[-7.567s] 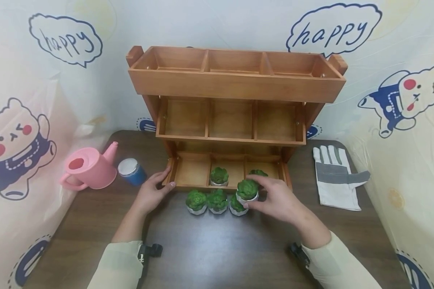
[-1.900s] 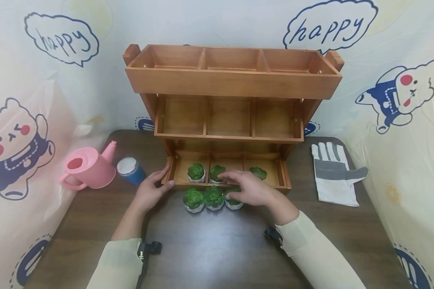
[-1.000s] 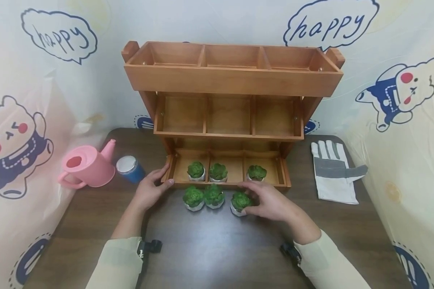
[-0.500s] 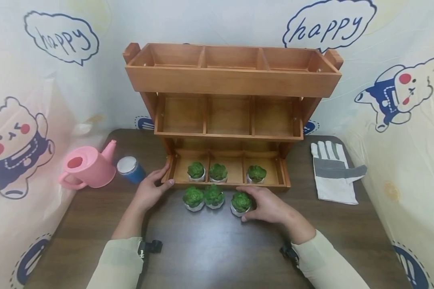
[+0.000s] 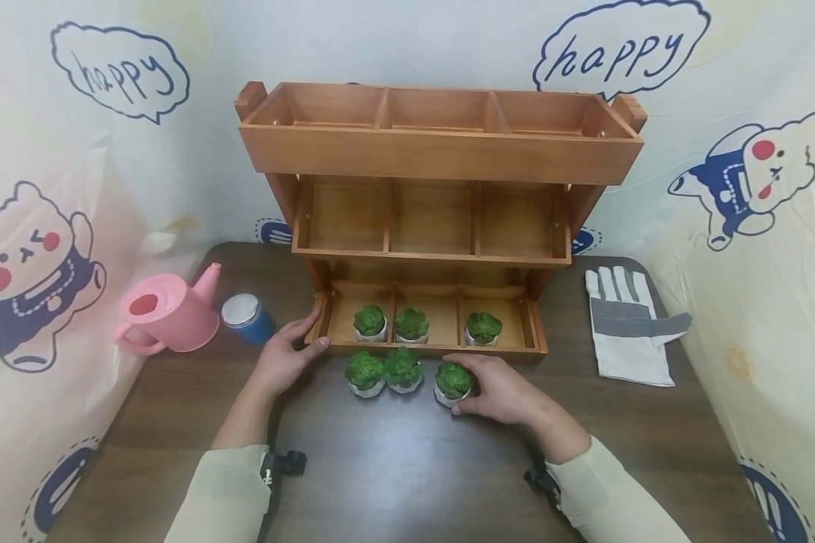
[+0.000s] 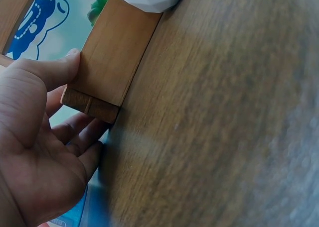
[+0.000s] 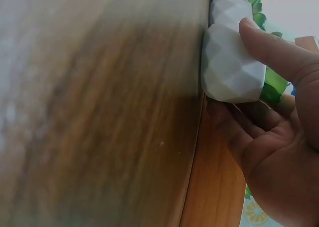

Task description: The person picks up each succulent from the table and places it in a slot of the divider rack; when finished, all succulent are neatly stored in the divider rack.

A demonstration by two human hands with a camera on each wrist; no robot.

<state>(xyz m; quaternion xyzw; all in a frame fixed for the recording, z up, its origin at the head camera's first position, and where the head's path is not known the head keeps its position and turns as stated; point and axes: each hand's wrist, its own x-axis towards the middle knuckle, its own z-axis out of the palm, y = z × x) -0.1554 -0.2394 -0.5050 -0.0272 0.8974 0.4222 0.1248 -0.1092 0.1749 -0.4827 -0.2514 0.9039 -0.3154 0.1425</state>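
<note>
My left hand [image 5: 285, 362] grips the left end of the bottom tray of a wooden three-tier shelf [image 5: 435, 154]; in the left wrist view its thumb lies on the tray's front board [image 6: 117, 53]. My right hand [image 5: 499, 388] holds a small potted succulent [image 5: 453, 381] standing on the table, thumb and fingers on opposite sides of the faceted white pot [image 7: 232, 67]. Left of it, two like succulents, one [image 5: 404, 369] and another [image 5: 365, 373], stand side by side. In the bottom tray, one succulent [image 5: 370, 323] sits in the left compartment, one [image 5: 411, 326] in the middle, one [image 5: 483, 328] in the right.
A pink watering can [image 5: 166, 313] and a blue jar with a white lid [image 5: 247, 318] stand at the left. A white and grey glove [image 5: 628, 328] lies at the right. The shelf's upper two tiers are divided into compartments. A printed cloth [image 5: 448, 38] hangs behind.
The succulent earlier in my right hand now sits in the left compartment. The right hand has moved to the rightmost table succulent, which has shifted slightly right. My left hand stays put.
</note>
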